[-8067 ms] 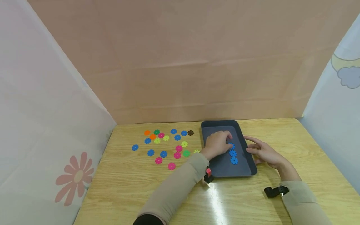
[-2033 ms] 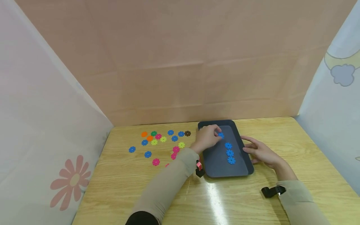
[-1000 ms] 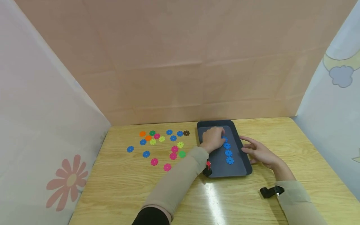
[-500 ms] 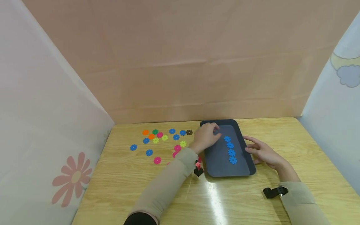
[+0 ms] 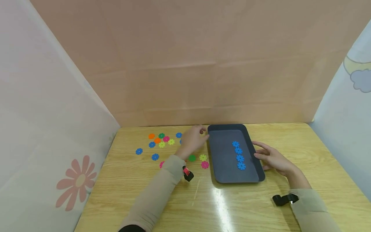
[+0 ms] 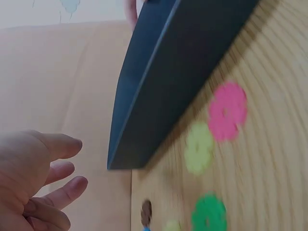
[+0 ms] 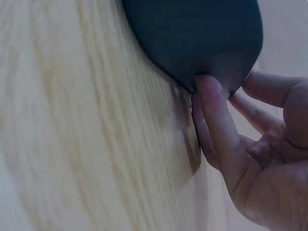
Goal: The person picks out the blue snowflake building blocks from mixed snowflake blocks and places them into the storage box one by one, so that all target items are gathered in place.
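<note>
My left hand is over the scattered flower-shaped discs, just left of the dark tray. Its fingers are loosely bent and hold nothing; in the left wrist view, a gap separates the left fingertips from the tray's outer wall. A column of several blue discs lies end to end in the tray, toward its right side. Whether they interlock I cannot tell. My right hand rests its extended fingers against the tray's right side, and the right wrist view has those fingers touching the outer wall.
Loose discs lie left of the tray: a pink disc, a yellow disc, a green disc, an orange disc and several others. My left hand and sleeve cover some. A paper backdrop stands behind the table.
A blue disc went from the table into the tray, placed by my left hand at the column's far end. That hand then withdrew left, out of the tray. My right hand stayed at the tray's side.
</note>
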A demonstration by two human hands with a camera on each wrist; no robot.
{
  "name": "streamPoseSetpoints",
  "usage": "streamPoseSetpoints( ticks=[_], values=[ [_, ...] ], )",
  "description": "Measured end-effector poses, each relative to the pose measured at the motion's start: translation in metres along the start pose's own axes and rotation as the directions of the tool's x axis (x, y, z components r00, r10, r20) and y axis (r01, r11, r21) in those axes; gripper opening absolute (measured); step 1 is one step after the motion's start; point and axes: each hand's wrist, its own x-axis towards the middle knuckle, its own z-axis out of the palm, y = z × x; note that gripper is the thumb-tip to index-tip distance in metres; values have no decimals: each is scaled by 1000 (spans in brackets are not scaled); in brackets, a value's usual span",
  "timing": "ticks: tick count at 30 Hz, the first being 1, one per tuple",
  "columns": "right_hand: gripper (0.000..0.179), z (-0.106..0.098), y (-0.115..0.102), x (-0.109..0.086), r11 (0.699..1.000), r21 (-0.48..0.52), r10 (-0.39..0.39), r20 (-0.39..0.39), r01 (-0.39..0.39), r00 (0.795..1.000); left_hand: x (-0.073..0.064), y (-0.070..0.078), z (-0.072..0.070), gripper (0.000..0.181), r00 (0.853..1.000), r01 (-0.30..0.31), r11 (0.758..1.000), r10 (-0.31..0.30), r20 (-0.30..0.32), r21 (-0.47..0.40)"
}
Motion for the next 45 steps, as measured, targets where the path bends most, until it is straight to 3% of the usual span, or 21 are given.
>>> streamPoseSetpoints(
  ticks=[6,12,20,26,45],
  values=[
    [73,1,-1,0,1000,-2,-19,6,19,1000,-8,-32,-9,36,999,30,999,-30,-16,-43],
    [73,1,-1,-1,1000,4,-13,2,13,1000,-17,-61,-16,39,994,112,993,-111,7,-46],
    [72,-1,0,-1,1000,12,-11,2,11,1000,-26,-85,-13,34,986,167,985,-168,19,37],
    [72,-1,1,0,1000,6,-22,6,22,1000,-26,-93,-10,36,986,162,986,-164,30,50],
    [73,-2,-5,1,1000,-7,-5,-3,5,1000,-20,-91,-12,30,985,164,986,-166,54,42]
  ],
)
